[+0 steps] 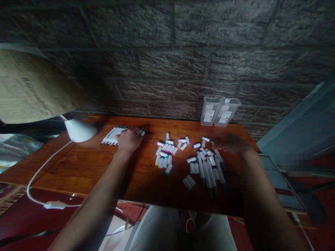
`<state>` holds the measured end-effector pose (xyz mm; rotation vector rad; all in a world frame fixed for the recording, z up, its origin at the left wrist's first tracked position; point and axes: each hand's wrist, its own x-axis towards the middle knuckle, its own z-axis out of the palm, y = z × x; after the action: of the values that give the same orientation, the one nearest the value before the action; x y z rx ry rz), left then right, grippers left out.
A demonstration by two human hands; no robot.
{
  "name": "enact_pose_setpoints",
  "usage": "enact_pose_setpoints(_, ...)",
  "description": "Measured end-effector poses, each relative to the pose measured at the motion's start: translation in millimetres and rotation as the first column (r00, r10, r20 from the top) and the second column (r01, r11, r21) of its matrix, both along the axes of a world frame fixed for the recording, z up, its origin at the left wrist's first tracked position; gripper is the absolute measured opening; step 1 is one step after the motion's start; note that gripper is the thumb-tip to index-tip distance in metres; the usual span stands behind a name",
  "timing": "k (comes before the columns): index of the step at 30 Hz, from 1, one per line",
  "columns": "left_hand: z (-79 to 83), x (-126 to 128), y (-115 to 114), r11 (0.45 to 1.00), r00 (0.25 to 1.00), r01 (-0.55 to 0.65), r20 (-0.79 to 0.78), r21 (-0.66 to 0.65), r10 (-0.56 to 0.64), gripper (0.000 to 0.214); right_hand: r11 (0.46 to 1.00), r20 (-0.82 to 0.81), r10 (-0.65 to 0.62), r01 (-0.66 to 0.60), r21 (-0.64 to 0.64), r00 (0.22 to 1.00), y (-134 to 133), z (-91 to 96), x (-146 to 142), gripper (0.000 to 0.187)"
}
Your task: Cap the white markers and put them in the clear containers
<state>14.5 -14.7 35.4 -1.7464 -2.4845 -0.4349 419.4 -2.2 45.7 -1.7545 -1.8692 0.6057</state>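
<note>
A row of white markers (111, 136) with dark ends lies side by side at the left of the table. My left hand (129, 140) rests over the right part of this row, thumb to the left and fingers curled on the markers. At the right, my right hand (230, 143) has its fingertips pinched at a small white piece that looks like a marker cap (213, 143). Below it lie several grey-white markers (206, 170) with loose caps on and around them. Another heap of white caps with coloured ends (166, 150) lies between my hands.
Two clear plastic cases (221, 113) stand against the brick wall (172, 66). On the left is a white-based lamp (80, 129) with a large shade (34, 87) and a cord. A tablet-like screen (280, 184) lies at the right edge of the wooden table (146, 181).
</note>
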Motion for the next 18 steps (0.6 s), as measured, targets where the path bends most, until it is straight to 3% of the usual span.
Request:
enact_pose_setpoints(4,-1.1,3.8,1.1,0.994,0.997,0.059,0.035,0.096,-0.062,0.035,0.973,0.194,0.075,-0.03,-0.227,0.978,-2.1,5.5,-5.8,0.025)
enact_pose_setpoints(9,-1.8,16.1,0.2,0.923,0.941,0.271,0.127,0.274,-0.314,0.029,0.994,0.205,-0.029,0.05,-0.1,0.978,-2.2,10.2,-6.4,0.03)
enact_pose_setpoints(12,-2.5,25.7,-2.4,0.864,0.89,0.364,0.144,0.347,-0.433,0.028,0.999,-0.15,-0.044,0.046,0.009,0.988,-4.5,14.8,-10.1,0.029)
enact_pose_setpoints(15,-4.3,34.0,-4.8,0.808,0.839,0.425,0.156,0.408,-0.521,0.027,0.995,-0.58,0.088,-0.047,0.086,0.81,-10.0,19.8,-25.4,0.028)
enact_pose_setpoints(18,-6.7,40.5,-6.5,0.745,0.774,0.466,0.188,0.478,-0.605,0.025,0.987,-0.743,0.149,-0.14,0.075,0.652,-16.9,22.4,-45.7,0.03)
